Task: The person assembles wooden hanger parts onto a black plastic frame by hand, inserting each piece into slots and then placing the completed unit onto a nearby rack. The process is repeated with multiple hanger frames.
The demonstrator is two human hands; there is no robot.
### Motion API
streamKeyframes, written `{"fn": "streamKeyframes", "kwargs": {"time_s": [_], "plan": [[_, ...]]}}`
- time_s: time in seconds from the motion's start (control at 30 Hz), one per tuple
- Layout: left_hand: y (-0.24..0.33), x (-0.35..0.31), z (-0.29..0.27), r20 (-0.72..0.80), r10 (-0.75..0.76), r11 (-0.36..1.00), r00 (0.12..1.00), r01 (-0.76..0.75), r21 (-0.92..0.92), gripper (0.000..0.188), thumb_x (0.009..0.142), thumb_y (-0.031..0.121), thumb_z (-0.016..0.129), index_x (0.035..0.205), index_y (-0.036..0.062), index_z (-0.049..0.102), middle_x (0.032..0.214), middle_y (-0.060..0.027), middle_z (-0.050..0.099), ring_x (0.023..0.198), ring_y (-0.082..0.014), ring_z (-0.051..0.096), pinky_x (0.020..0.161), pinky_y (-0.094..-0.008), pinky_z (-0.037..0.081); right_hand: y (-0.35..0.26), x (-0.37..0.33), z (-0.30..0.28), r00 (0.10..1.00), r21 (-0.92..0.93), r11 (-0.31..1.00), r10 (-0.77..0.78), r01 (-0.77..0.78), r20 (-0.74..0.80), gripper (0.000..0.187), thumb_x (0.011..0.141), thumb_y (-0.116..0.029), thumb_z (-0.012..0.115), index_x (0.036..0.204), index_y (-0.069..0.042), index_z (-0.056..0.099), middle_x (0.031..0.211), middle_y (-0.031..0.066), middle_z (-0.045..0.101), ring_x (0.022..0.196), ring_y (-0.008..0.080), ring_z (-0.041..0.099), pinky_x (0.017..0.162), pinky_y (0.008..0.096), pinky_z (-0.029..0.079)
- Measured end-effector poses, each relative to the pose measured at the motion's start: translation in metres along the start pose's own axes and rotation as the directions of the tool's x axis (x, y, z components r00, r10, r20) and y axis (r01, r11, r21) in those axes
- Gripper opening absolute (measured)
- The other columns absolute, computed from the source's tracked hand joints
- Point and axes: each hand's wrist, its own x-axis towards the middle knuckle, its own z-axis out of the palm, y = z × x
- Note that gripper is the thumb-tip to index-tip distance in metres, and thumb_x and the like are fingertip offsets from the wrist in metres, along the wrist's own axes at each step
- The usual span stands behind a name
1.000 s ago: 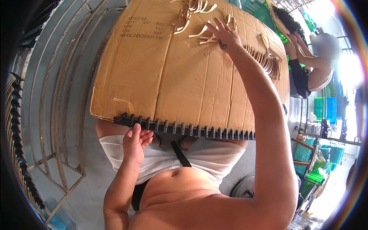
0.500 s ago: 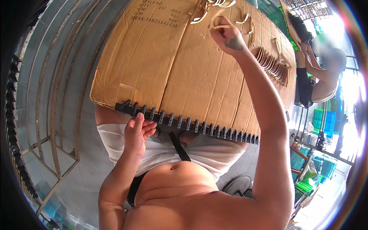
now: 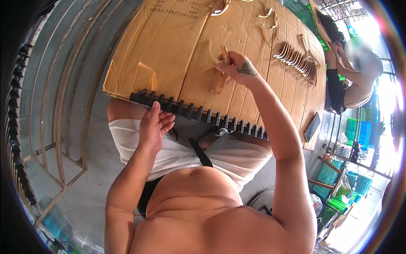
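Nearest the camera, the person's bare torso filled the lower frame, with white ribbed shorts [image 3: 177, 154] and a black strap [image 3: 201, 153] across the lap. The left hand [image 3: 153, 127] sat just above the lap, fingers loosely curled and slightly spread, its fingertips touching the near edge of a black toothed strip [image 3: 198, 114]. That strip ran along the near edge of a flattened cardboard sheet [image 3: 177, 55] resting over the knees.

Farther out, the right hand [image 3: 237, 70] reached over the cardboard, thumb and fingers pinched narrowly on a thin tan wooden piece [image 3: 220, 76], which stood roughly upright with its lower end on the sheet near the middle. Beyond it, a row of similar curved tan pieces [image 3: 298, 61] lay lined up toward the far right of the cardboard, and a few loose ones [image 3: 222, 7] lay at the far edge.

At the far right, another person [image 3: 353, 80] sat bent over beside green crates [image 3: 353, 131].
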Motion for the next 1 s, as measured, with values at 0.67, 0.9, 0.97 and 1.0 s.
{"fn": "streamKeyframes", "kwargs": {"time_s": [0.67, 0.9, 0.97, 1.0], "plan": [[-0.003, 0.002, 0.000, 0.061, -0.002, 0.998, 0.998, -0.002, 0.065, 0.049, 0.088, 0.054, 0.057, 0.098, 0.0076, 0.048, 0.088, -0.0114, 0.065, 0.083, -0.0220, 0.066, 0.069, -0.0309, 0.051, 0.011, -0.027, 0.018, 0.910, -0.558, 0.817, -0.330, 0.143, -0.251, 0.026, 0.082, -0.020, 0.064, 0.102, -0.003, 0.065, 0.094, 0.0152, 0.064, 0.088, 0.0287, 0.063, 0.074, 0.0352, 0.051], [-0.005, -0.003, -0.009, 0.042, 0.039, 0.998, 0.998, -0.041, 0.051, 0.049, 0.088, 0.054, 0.056, 0.103, 0.0084, 0.048, 0.088, -0.0115, 0.065, 0.085, -0.0227, 0.066, 0.071, -0.0312, 0.051, -0.001, -0.024, 0.023, 0.914, -0.634, 0.763, -0.338, 0.127, -0.224, 0.020, 0.078, -0.019, 0.067, 0.093, -0.005, 0.066, 0.092, 0.0138, 0.064, 0.089, 0.0306, 0.062, 0.077, 0.0374, 0.049], [-0.004, -0.003, -0.008, 0.067, 0.048, 0.998, 0.997, -0.051, 0.045, 0.046, 0.089, 0.053, 0.056, 0.098, 0.0086, 0.048, 0.087, -0.0106, 0.066, 0.083, -0.0213, 0.067, 0.071, -0.0309, 0.051, 0.001, -0.022, 0.016, 0.916, -0.615, 0.751, -0.384, 0.238, -0.114, 0.022, 0.076, -0.021, 0.069, 0.091, -0.005, 0.066, 0.091, 0.0144, 0.064, 0.089, 0.0307, 0.063, 0.077, 0.0374, 0.050], [-0.003, -0.002, -0.008, 0.077, 0.054, 0.998, 0.996, -0.057, 0.041, 0.045, 0.090, 0.053, 0.056, 0.096, 0.0087, 0.049, 0.086, -0.0101, 0.067, 0.082, -0.0205, 0.067, 0.071, -0.0308, 0.052, 0.003, -0.016, 0.012, 0.947, -0.630, 0.757, -0.304, 0.173, -0.104, 0.026, 0.075, -0.023, 0.070, 0.093, -0.004, 0.066, 0.090, 0.0149, 0.065, 0.087, 0.0292, 0.063, 0.076, 0.0370, 0.050]]}}
